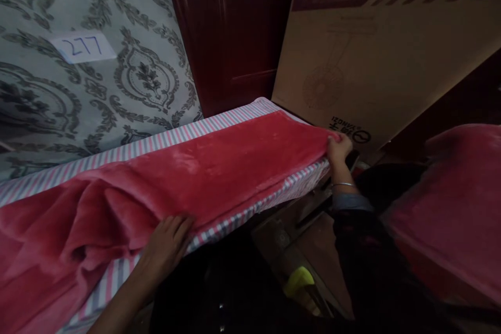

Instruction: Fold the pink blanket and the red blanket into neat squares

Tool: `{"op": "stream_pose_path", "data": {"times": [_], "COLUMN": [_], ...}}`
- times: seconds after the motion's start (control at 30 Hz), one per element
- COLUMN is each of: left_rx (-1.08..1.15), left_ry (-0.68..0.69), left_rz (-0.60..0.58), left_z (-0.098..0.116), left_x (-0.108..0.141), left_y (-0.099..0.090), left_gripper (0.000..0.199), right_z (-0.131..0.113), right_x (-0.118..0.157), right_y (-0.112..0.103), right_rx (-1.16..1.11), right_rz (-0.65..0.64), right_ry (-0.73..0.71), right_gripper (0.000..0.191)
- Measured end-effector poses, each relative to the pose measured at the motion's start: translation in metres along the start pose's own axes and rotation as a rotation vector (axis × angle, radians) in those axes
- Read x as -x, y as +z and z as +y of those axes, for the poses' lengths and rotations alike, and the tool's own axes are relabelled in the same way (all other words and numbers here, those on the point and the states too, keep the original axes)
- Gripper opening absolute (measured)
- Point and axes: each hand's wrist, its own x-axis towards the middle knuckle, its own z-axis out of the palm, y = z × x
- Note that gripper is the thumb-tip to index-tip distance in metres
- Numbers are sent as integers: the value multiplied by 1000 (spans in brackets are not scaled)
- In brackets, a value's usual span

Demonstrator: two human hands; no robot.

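Observation:
A red plush blanket (235,159) lies along a narrow surface covered by a striped cloth (105,284). Its right stretch is smooth and flat, while the left part is bunched in thick folds. At the far right corner of the blanket, my right hand (340,148) pinches its edge, with a bracelet on the wrist. My left hand (170,235) rests flat on the near edge of the blanket beside the folds, fingers stretched out. Pink, grey and white stripes show along both long sides of the blanket.
A large cardboard box (383,57) leans against a dark red door (235,26). Patterned wallpaper (152,78) carries a paper marked 277 (85,46). Another pink-red plush cloth (454,209) is at the right. Something yellow-green (299,279) lies low near the floor.

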Motion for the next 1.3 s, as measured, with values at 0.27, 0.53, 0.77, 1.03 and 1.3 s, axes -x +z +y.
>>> {"op": "stream_pose_path", "data": {"times": [0.27,0.53,0.77,1.03,1.3], "left_rx": [4,22,18,30,1], "left_ry": [-2,1,-47,58,88], "left_rz": [32,89,73,160,206], "left_z": [-9,2,11,11,15], "left_x": [3,-6,-24,-34,-25], "left_y": [3,-11,-9,-10,-18], "left_gripper": [36,28,34,29,28], "right_z": [10,52,54,45,52], "right_x": [-7,13,32,18,14], "right_y": [-4,5,-4,-15,-14], "right_rx": [26,111,284,120,-65], "right_rz": [48,10,39,75,167], "right_ry": [77,111,17,6,191], "right_gripper": [28,33,37,18,18]}}
